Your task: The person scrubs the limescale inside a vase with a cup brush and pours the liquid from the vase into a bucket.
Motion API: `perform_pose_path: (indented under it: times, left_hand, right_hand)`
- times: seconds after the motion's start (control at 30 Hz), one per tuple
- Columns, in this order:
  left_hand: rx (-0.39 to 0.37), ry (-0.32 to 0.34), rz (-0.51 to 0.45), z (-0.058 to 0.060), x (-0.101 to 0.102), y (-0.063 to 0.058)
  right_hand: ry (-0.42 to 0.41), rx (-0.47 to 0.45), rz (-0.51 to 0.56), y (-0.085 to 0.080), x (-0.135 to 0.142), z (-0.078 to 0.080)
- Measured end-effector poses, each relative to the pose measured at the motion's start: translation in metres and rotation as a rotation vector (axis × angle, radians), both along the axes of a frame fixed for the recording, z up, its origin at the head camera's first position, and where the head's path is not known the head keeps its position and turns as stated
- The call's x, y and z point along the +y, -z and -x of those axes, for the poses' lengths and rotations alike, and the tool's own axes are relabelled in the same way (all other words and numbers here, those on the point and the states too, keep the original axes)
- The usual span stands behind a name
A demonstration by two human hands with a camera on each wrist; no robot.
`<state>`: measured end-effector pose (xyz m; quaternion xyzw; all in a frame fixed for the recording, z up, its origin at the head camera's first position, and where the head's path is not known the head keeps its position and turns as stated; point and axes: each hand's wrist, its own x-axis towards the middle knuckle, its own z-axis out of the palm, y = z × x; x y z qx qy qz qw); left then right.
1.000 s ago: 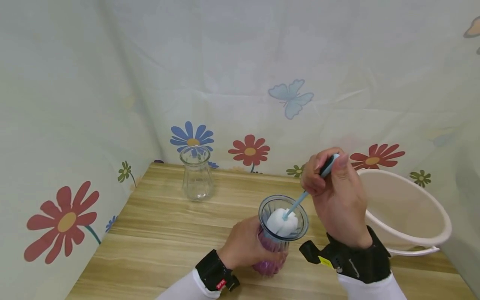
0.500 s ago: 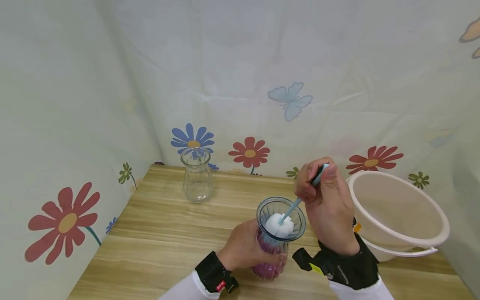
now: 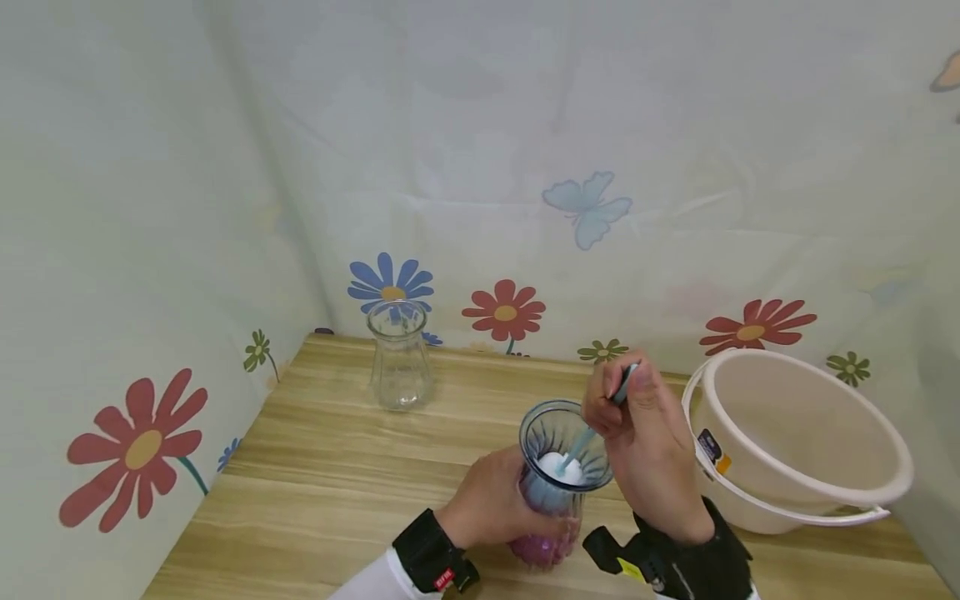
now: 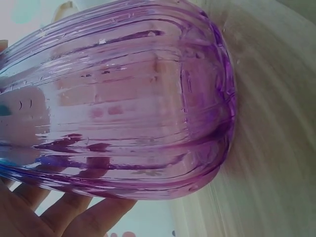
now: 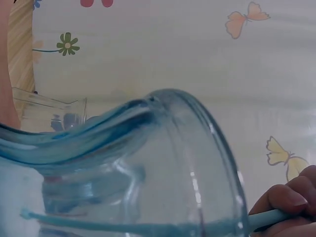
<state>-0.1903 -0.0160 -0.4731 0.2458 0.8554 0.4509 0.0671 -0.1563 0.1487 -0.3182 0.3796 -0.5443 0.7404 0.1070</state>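
In the head view my left hand (image 3: 487,500) grips the side of a ribbed glass vase (image 3: 546,508), blue at its flared rim and purple at its base. The vase stands slightly tilted above the wooden tabletop; the left wrist view shows fingers (image 4: 98,217) along its purple wall. My right hand (image 3: 648,442) holds the light-blue handle of a sponge brush (image 3: 576,450), thumb near its top end. The brush's white sponge head (image 3: 555,467) sits inside the vase, below the rim. Through the blue glass, the right wrist view shows the brush handle (image 5: 123,227).
A clear glass vase (image 3: 401,367) stands upright at the back left of the wooden table (image 3: 330,475). At the right is a pale pink bucket (image 3: 780,500) with a handle and a label. A flower-printed curtain (image 3: 450,225) hangs behind and at the left.
My right hand has moved down and a little left, pushing the sponge head deeper into the vase. My left hand keeps its grip on the vase.
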Motion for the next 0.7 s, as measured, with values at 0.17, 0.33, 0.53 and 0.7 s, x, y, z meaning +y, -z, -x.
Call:
perform_pose_path:
  times: [0.17,0.33,0.53,0.7]
  left_hand:
    - [-0.001,0.017,0.005,0.002,0.000,0.000]
    - [-0.043,0.021,0.007,0.001,-0.001,0.000]
    - [-0.061,0.035,0.000,0.000,-0.001,0.001]
    - [-0.048,0.046,-0.007,0.000,-0.002,0.000]
  right_hand:
    - [0.017,-0.057,-0.038,0.007,-0.001,0.003]
    - [-0.001,-0.070,-0.051,0.016,-0.001,0.005]
    - [-0.047,-0.056,-0.011,0.021,0.001,0.007]
    - [-0.079,-0.091,-0.031,0.023,0.004,0.007]
